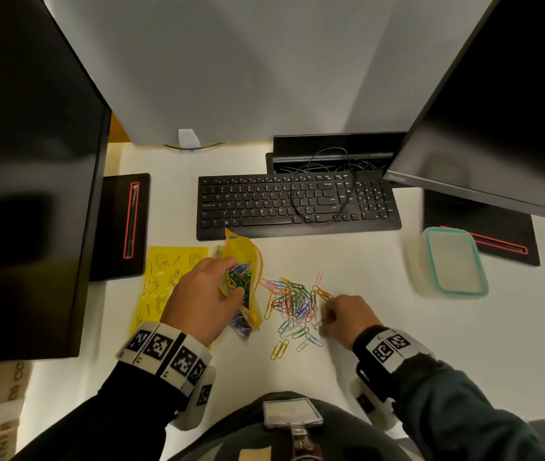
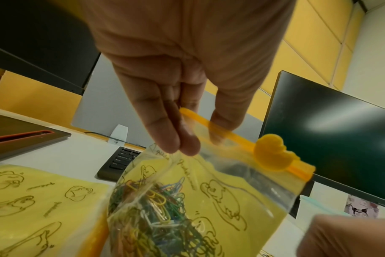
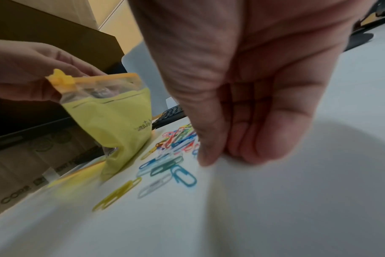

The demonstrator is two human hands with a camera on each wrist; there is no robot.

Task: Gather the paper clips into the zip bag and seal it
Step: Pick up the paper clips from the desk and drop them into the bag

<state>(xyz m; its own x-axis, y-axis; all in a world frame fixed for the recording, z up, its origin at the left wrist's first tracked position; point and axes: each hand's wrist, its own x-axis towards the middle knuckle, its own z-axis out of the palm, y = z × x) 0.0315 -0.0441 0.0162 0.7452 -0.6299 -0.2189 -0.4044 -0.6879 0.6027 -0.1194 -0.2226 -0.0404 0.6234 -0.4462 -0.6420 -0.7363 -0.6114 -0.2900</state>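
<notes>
The zip bag (image 1: 246, 284) is held upright on the white desk (image 1: 381, 327) by the left hand (image 1: 203, 299), just in front of the keyboard (image 1: 297, 204). In the left wrist view the left fingers (image 2: 165, 132) and thumb are seen pinching the bag's top edge at the orange zip strip (image 2: 231, 135); the duck-shaped slider (image 2: 273, 154) sits at the strip's far end. The mouth is held open. A mass of coloured clips is seen inside the bag. A loose pile of paper clips (image 1: 294, 304) lies on the desk just right of the bag. The right hand (image 1: 347, 316) is lowered at the pile's right edge, fingers (image 3: 248, 139) curled with tips on the desk; whether a clip is pinched cannot be told. A second yellow printed bag (image 1: 164, 277) lies flat under the left hand. A lidded plastic container (image 1: 452, 262) stands well apart, to the right.
</notes>
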